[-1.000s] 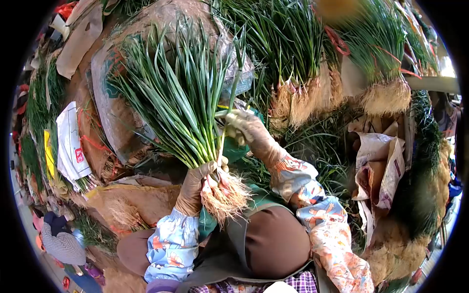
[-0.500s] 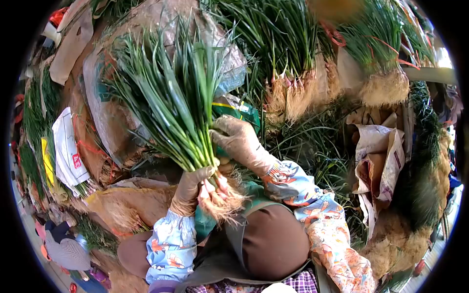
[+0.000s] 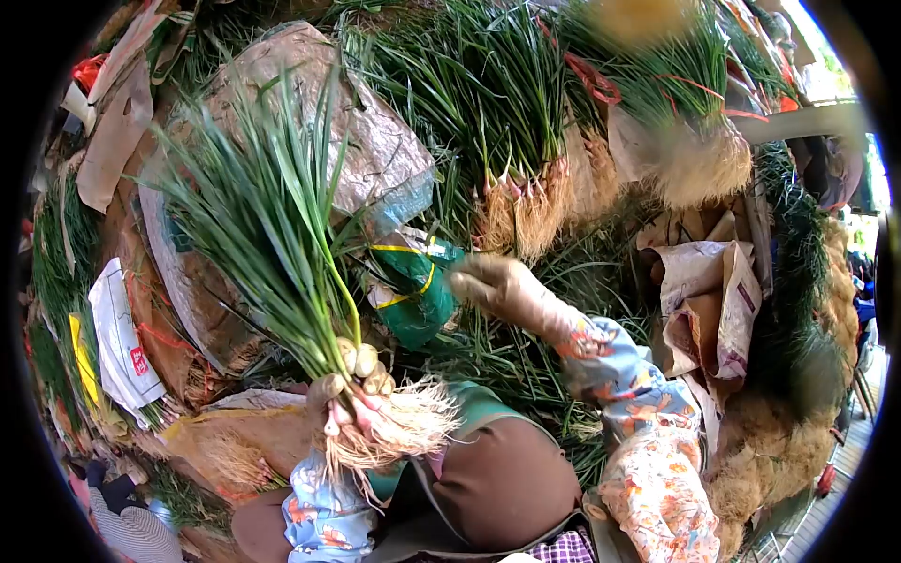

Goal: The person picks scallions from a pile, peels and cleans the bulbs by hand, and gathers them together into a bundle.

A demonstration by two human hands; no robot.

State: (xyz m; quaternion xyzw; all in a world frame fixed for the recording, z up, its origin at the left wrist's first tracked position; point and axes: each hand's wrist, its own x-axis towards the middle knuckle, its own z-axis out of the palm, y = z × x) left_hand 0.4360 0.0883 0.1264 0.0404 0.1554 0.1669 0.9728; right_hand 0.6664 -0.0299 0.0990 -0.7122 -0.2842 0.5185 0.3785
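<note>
My left hand (image 3: 364, 368) is closed around the lower stalks of a bunch of green garlic (image 3: 267, 220), just above the bulbs. The leaves fan up and to the left. Pinkish bulbs and pale stringy roots (image 3: 413, 418) hang below the fingers, over my lap. One yellowish stalk bends apart from the rest at the right of the bunch. To the right of it, my right hand (image 3: 502, 289) is in the air with its fingers stretched out, slightly blurred, and holds nothing. Beside its fingertips lies a green and yellow plastic bag (image 3: 418, 291).
More rooted green bunches (image 3: 526, 192) stand ahead, some with red ties (image 3: 593, 80). A crumpled silvery sheet (image 3: 375, 159) lies behind the held bunch. Loose leaves (image 3: 554, 375) cover the ground at right, by an open paper sack (image 3: 709, 300). A white bag (image 3: 122, 333) lies at left.
My right hand has come away from the leaves and moved right. The bunch in my left hand has shifted left and down, its roots now spread to the right. The view has shifted slightly.
</note>
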